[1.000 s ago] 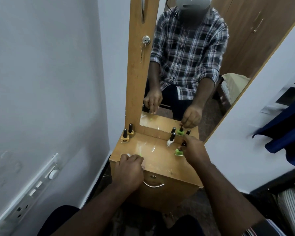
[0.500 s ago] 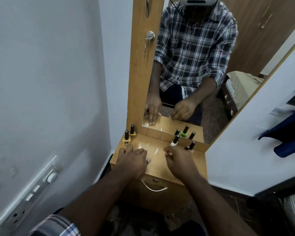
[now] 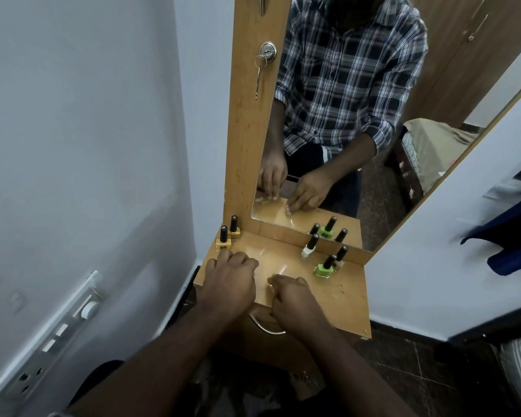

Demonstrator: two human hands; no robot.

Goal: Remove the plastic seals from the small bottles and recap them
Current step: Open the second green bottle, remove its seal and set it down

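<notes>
Here, left hand (image 3: 229,281) and right hand (image 3: 292,299) curled knuckles-up on dresser top (image 3: 340,299), contents indiscernible; upright green nail polish bottle (image 3: 324,267) nearest the right, up and rightward.

Left hand (image 3: 229,284) knuckles up, fingers curled; right hand (image 3: 295,299) likewise, close beside.

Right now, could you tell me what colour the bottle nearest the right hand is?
Bright green with a black cap, clearest in the head view.
</notes>
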